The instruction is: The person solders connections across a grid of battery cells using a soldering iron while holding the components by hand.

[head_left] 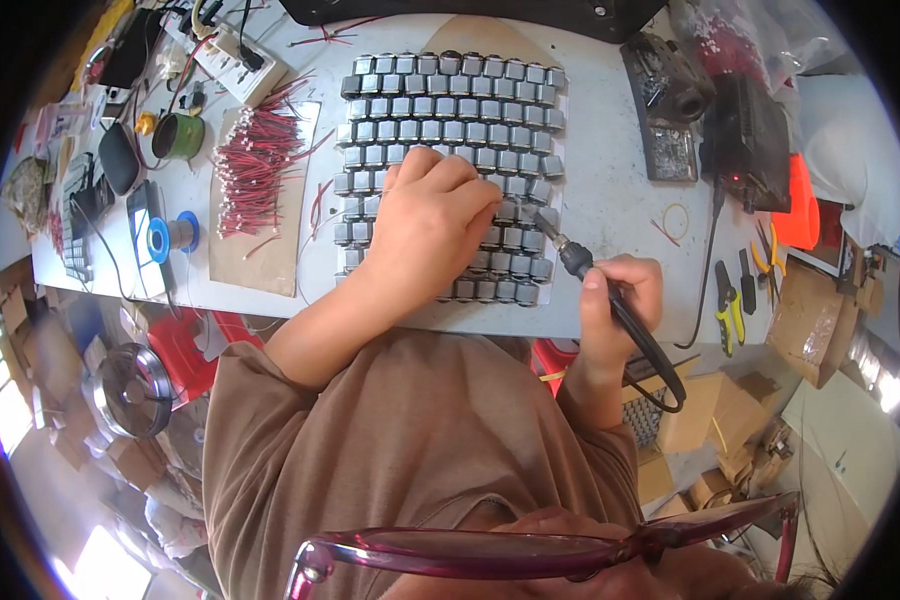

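We see our right hand with its fingers closed around a black, pen-shaped soldering iron, its metal tip angled down at the small, silvery, box-shaped metal pieces lined up in rows on the white, smudged worktop. Our left hand curls over the same rows, fingers bunched; their tips are hidden, so we cannot tell whether they grip anything. To the left, thin red wires with white ends lie tangled on flat brown cardboard, near a round blue spool.
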A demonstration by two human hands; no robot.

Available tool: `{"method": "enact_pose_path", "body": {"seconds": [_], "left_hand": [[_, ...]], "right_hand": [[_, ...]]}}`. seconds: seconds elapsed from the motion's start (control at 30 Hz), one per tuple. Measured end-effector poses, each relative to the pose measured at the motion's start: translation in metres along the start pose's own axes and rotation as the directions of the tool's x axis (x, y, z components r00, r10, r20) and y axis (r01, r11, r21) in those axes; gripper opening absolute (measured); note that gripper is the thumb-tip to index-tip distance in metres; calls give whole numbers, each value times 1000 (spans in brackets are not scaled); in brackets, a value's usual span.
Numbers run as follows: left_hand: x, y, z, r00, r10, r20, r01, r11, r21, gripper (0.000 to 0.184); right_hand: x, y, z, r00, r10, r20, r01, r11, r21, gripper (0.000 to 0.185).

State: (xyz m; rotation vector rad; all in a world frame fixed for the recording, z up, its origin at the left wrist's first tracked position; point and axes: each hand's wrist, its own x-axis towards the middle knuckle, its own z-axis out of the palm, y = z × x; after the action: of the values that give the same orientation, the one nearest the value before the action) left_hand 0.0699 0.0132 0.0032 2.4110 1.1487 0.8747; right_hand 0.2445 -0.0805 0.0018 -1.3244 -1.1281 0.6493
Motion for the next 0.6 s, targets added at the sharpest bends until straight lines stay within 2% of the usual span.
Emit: {"method": "enact_pose_path", "body": {"seconds": [0.47, 0.53, 0.6], "left_hand": [[1, -1, 1, 1000, -12, 18, 11, 999, 43, 14], [1, -1, -1, 1000, -18, 23, 17, 999, 43, 14], [0, -3, -4, 999, -23, -22, 24, 1000, 15, 14]], "right_hand": [[2, -1, 7, 998, 53, 43, -52, 999, -15, 15], [1, 0, 7, 999, -17, -35, 16, 1000, -25, 16], [2, -2, 4, 999, -30, -12, 30, 999, -32, 16]]}}
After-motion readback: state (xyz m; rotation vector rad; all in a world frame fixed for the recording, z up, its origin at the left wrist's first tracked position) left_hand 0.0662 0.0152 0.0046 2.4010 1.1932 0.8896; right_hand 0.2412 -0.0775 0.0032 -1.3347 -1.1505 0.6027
